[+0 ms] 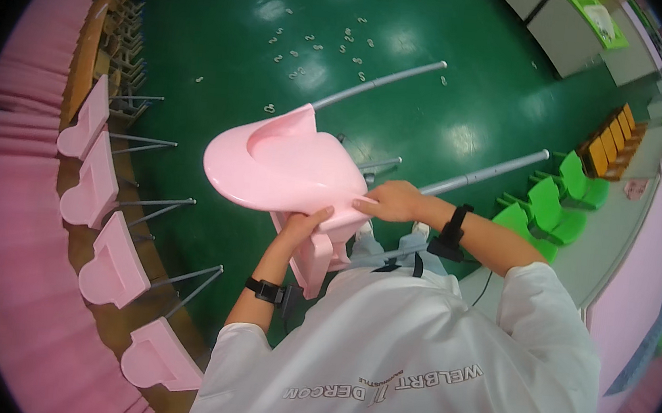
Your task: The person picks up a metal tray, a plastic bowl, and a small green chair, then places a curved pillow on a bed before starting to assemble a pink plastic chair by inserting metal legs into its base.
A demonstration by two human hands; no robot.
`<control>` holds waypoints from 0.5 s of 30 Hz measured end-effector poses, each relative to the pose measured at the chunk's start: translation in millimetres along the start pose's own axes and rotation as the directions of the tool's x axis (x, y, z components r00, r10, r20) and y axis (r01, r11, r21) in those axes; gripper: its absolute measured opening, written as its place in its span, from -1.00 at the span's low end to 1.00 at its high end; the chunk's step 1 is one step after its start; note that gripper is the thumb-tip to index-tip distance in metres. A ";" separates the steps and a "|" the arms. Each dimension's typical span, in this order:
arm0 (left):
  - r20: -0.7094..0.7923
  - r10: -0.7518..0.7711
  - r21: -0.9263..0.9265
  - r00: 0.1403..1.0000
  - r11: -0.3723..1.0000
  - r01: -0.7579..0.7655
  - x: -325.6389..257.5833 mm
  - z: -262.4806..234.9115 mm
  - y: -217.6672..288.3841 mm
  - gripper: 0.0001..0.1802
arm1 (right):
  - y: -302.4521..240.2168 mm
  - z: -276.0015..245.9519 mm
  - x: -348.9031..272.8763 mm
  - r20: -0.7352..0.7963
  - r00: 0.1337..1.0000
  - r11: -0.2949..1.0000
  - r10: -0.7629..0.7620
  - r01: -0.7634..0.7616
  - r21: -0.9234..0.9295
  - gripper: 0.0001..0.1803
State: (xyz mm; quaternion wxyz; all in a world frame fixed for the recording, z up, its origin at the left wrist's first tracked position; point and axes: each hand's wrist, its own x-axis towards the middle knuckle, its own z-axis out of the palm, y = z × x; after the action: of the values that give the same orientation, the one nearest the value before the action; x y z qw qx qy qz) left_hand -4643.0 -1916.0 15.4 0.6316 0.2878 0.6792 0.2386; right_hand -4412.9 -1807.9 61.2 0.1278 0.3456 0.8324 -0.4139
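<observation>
A pink plastic high chair (302, 173) with grey metal legs is tilted in front of my body, its legs sticking out to the far right side. My left hand (303, 226) is closed on its near edge, thumb on top and fingers hidden beneath. Just to the right, my right hand (392, 202) grips the same edge by the corner, its thumb pressed on the plastic. One leg (482, 172) extends past my right wrist. Black bands with small boxes are strapped round both my wrists.
Several similar pink high chairs (114, 261) line the pink curtain (17, 200) on the left. Green chairs (546, 207) and stacked wooden-coloured chairs (610, 142) stand at right beside a low counter (610, 241). Small white pieces are scattered over the green floor (210, 59).
</observation>
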 end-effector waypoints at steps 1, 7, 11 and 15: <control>0.008 0.043 -0.023 0.999 0.999 -0.043 4.2 -1.4 -14.7 -0.31 | -4.4 -3.4 -4.1 0.007 1.000 1.000 0.011 -0.010 -0.024 -0.27; 0.124 0.199 0.036 0.972 0.978 -0.205 9.2 -12.9 -57.0 -0.39 | -16.0 -2.6 0.8 -0.017 0.999 0.995 -0.031 0.029 -0.091 -0.32; 0.150 0.286 0.026 0.946 0.956 -0.293 0.3 -13.4 -90.8 -0.41 | -37.4 -17.4 10.8 0.020 0.996 0.978 -0.086 0.088 -0.189 -0.33; 0.000 0.316 -0.142 0.949 0.939 -0.312 -14.2 6.1 -81.2 -0.25 | -49.2 -31.5 23.2 0.099 0.984 0.948 -0.146 0.168 -0.272 -0.34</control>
State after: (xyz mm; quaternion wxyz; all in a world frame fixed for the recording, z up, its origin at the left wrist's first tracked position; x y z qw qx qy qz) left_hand -4643.7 -1984.5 -30.8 0.6119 0.3499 0.5988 0.3802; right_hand -4461.0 -1793.1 98.9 0.1740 0.2403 0.9018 -0.3144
